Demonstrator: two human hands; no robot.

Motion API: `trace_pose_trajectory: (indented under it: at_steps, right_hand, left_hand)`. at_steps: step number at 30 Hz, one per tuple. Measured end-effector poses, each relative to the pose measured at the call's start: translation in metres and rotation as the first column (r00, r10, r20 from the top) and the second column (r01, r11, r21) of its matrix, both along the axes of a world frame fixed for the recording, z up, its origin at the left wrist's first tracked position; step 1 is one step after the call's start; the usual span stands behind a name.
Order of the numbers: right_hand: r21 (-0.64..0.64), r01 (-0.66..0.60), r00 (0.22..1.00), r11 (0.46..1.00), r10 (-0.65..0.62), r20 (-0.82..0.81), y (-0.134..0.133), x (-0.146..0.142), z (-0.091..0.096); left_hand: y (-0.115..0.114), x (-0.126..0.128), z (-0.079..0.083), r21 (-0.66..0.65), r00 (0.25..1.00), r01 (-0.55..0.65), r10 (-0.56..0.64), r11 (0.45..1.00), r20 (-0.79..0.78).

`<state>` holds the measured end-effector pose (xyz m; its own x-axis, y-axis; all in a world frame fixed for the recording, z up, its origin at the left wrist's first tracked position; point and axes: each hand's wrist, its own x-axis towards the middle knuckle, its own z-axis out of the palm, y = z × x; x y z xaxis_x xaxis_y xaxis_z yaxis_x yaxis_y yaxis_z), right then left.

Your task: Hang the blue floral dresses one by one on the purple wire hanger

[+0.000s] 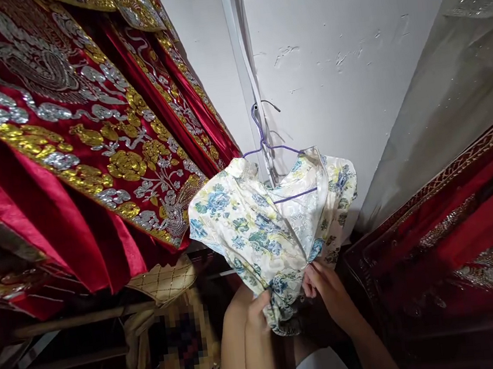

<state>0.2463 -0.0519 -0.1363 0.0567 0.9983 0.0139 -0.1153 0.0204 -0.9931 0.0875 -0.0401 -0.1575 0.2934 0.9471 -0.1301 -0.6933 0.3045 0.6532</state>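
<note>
A short-sleeved floral dress (251, 231), white with blue, green and yellow flowers, hangs in front of me on a purple hanger (284, 146). Its front is partly open, and the hanger's lower bar shows inside the neckline. Low on the left side, my left hand (258, 311) is closed around a gathered fold of the cloth. My right hand (320, 279) pinches the front edge where the two sides meet. Whether a button or other fastener sits between those fingers is hidden. The lower part of the dress drops into shadow near my knees.
Red garments with gold and silver embroidery (125, 162) hang at the left. A white wall (325, 53) with a vertical strip stands behind the hanger. At the right are translucent covers (430, 89) and a red beaded garment (477, 242). Wooden furniture (131, 343) is at lower left.
</note>
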Motion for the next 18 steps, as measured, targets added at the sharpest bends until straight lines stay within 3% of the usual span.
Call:
trace_pose_trajectory:
  at_steps: [3, 5, 9, 11, 15, 17, 18]
  right_hand:
    - [0.042, 0.062, 0.998, 0.997, -0.061, -0.036, 0.001, -0.008, 0.008]
    - [0.078, 0.080, 0.996, 0.994, -0.077, -0.039, 0.000, -0.010, 0.012]
    - [0.098, 0.092, 0.995, 0.991, -0.087, -0.052, -0.006, -0.008, 0.015]
    - [0.067, 0.086, 0.994, 0.994, -0.081, -0.072, -0.010, -0.007, 0.012]
    - [0.015, 0.020, 0.992, 1.000, -0.018, -0.121, -0.016, -0.007, 0.007]
    - [-0.001, -0.045, 0.992, 0.999, 0.044, -0.118, -0.016, -0.008, 0.007]
    - [-0.011, -0.079, 0.991, 0.997, 0.077, -0.106, -0.017, -0.009, 0.008]
  left_hand:
    - [-0.004, 0.004, 0.009, -0.116, 0.962, -0.178, 0.148, 0.977, -0.231]
    - [-0.016, 0.006, 0.014, -0.137, 0.932, -0.274, 0.228, 0.952, -0.281]
    - [-0.023, 0.007, 0.005, -0.111, 0.878, -0.381, 0.322, 0.918, -0.354]
    - [-0.016, 0.005, -0.008, -0.037, 0.807, -0.469, 0.411, 0.883, -0.424]
    - [-0.005, 0.002, -0.026, 0.237, 0.525, -0.674, 0.679, 0.700, -0.513]
    - [-0.006, 0.006, -0.024, 0.431, 0.421, -0.616, 0.738, 0.659, -0.527]
    - [-0.007, 0.009, -0.021, 0.511, 0.404, -0.536, 0.736, 0.672, -0.543]
